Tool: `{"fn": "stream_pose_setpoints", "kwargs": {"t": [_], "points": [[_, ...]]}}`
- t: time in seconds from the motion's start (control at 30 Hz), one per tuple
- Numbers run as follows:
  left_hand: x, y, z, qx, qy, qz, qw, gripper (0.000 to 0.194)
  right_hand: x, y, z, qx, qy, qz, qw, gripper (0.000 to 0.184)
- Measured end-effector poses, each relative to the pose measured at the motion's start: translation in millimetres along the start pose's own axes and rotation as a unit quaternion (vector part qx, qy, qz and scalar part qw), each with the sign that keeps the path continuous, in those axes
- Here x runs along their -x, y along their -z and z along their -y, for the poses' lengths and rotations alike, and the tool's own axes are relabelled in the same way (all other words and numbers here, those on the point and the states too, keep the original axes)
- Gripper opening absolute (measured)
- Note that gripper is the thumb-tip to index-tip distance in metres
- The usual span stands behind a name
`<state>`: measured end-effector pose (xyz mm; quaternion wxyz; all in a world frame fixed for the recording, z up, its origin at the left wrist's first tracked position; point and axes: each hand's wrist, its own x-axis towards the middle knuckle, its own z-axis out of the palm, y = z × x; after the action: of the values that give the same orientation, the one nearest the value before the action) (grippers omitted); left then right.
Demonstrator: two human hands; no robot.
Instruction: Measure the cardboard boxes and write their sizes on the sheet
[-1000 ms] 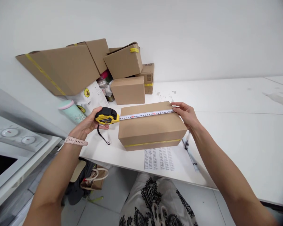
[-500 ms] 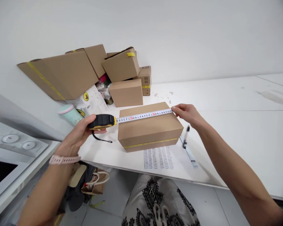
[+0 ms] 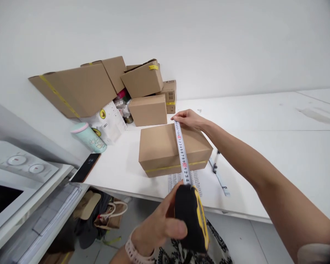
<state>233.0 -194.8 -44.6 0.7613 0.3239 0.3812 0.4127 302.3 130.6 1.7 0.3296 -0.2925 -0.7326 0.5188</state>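
Note:
A closed brown cardboard box (image 3: 159, 145) with yellow tape along its front side lies on the white table. My left hand (image 3: 165, 223) grips a black and yellow tape measure (image 3: 191, 216) in front of the table's near edge. Its white blade (image 3: 181, 148) runs from the case across the box top, front to back. At the far top edge of the box, the fingers of my right hand (image 3: 189, 119) pinch the blade's end. Partly under the box and behind the blade is a printed sheet (image 3: 173, 180) with rows of small text.
Several cardboard boxes (image 3: 148, 110) are stacked against the wall. A mint tumbler (image 3: 90, 138) and a phone (image 3: 86, 168) stand and lie at the left, near a white appliance (image 3: 19, 161). Right of the box lie a pen (image 3: 215, 165) and a blue-white strip (image 3: 222, 185).
The tape blade has turned from lengthwise to front-to-back across the box. My left hand swung right and toward my body with the case; my right hand moved left to the far edge.

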Motion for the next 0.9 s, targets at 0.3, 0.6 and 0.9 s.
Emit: {"fn": "stream_pose_setpoints", "kwargs": {"t": [0.3, 0.6, 0.9], "points": [[-33, -20.5, -4, 0.124, -0.155, 0.058, 0.978, 0.052, -32, -6, -18, 0.195, 0.009, 0.03, 0.98, 0.024], [-28, -29.4, -2, 0.145, -0.132, 0.021, 0.98, 0.057, 4, -4, 13, 0.165, -0.037, 0.013, 0.985, 0.023], [-31, -32.0, -1, 0.147, -0.123, 0.003, 0.981, 0.06, -15, -6, -1, 0.179, -0.033, 0.027, 0.983, 0.029]]}}
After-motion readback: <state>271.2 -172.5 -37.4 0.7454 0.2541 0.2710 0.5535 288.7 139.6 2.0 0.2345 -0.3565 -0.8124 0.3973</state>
